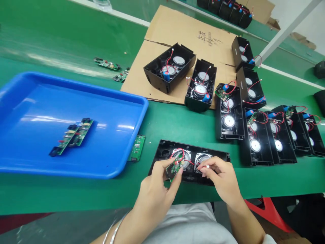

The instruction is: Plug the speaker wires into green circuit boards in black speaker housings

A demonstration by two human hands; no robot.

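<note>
My left hand (162, 183) grips a small green circuit board (174, 168) between thumb and fingers, above a black speaker housing (165, 144). A red wire loops from the board down toward the housing. Pinched in my right hand (219, 174) is a wire with a white connector (207, 166), held over the right-hand one of two round speaker drivers (202, 158). The housing lies lengthwise in front of me with its open side up, and both hands partly cover it.
A blue tray (109, 171) at left holds two circuit boards (82, 132). Another green board (137, 148) lies partly under its right edge. Several black speaker housings (230, 112) with red wires and blue cylinders stand at right and on the flattened cardboard (162, 30).
</note>
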